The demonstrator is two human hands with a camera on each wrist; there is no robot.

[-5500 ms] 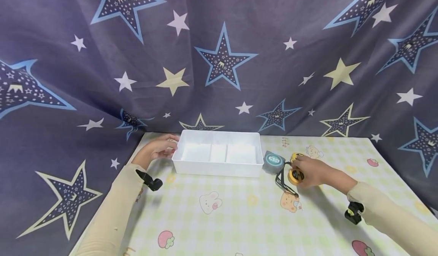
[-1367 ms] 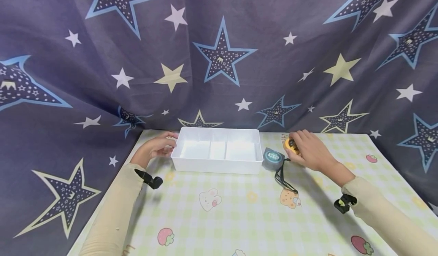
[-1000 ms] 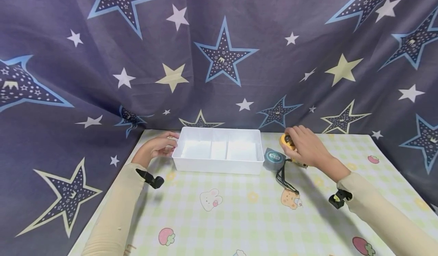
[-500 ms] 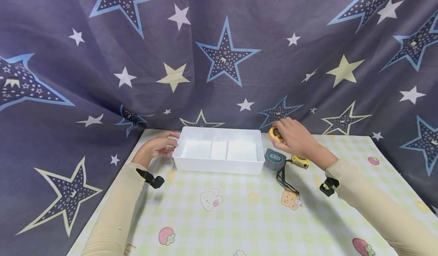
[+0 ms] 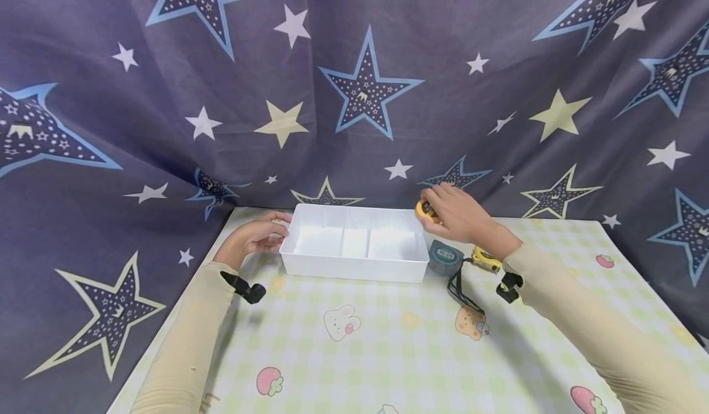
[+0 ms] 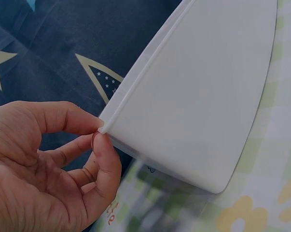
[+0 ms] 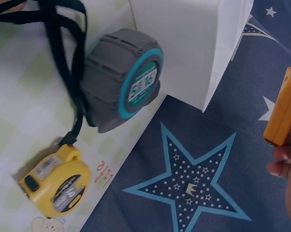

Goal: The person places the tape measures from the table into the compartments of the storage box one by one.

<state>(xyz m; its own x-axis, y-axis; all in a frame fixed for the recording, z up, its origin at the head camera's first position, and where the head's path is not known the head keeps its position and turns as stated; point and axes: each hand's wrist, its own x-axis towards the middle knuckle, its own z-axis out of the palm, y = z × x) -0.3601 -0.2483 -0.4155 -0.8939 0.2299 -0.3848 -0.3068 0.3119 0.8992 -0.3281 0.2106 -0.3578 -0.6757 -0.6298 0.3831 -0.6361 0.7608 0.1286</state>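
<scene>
A white divided plastic storage box (image 5: 354, 267) stands at the back of the table. My left hand (image 5: 256, 237) pinches a corner of its rim between thumb and index finger, as the left wrist view shows. Raised at the box's right end, my right hand (image 5: 462, 214) grips an orange tape measure (image 5: 425, 211) with a dark centre, which overlaps the box's back right corner in the head view. A grey-and-teal tape measure (image 7: 121, 79) with a black wrist strap lies right beside the box. Next to it rests a small yellow tape measure (image 7: 63, 181), partly below my right wrist.
A checked tablecloth (image 5: 388, 365) with cartoon prints covers the table. Behind it and to both sides hangs a dark curtain (image 5: 343, 168) with stars, close behind the box. The black strap (image 5: 457, 291) trails forward on the cloth.
My right hand has lifted the orange tape measure from the table and carried it left to the box's right end, uncovering the yellow tape measure. My left hand stays at the box.
</scene>
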